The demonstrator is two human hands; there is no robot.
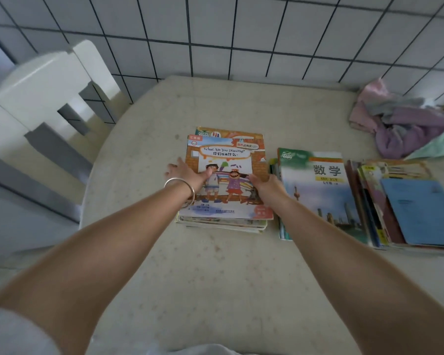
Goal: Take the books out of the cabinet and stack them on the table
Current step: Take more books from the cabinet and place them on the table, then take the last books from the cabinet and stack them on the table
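Note:
A low stack of thin picture books point(226, 175) lies in the middle of the beige table point(215, 278); its top cover shows two cartoon children and the words "What Are You Drawing?". My left hand point(185, 172), with a silver bangle on the wrist, grips the stack's left edge, thumb on the cover. My right hand point(267, 184) holds the right edge, thumb on top. To the right lies a green and white maths textbook point(321, 190), and beside it a second, uneven pile of books point(405, 208) with a blue one on top.
A crumpled pink and purple cloth point(400, 124) lies at the table's far right. A white chair point(44, 98) stands at the left, against the tiled wall point(215, 34). The cabinet is out of view.

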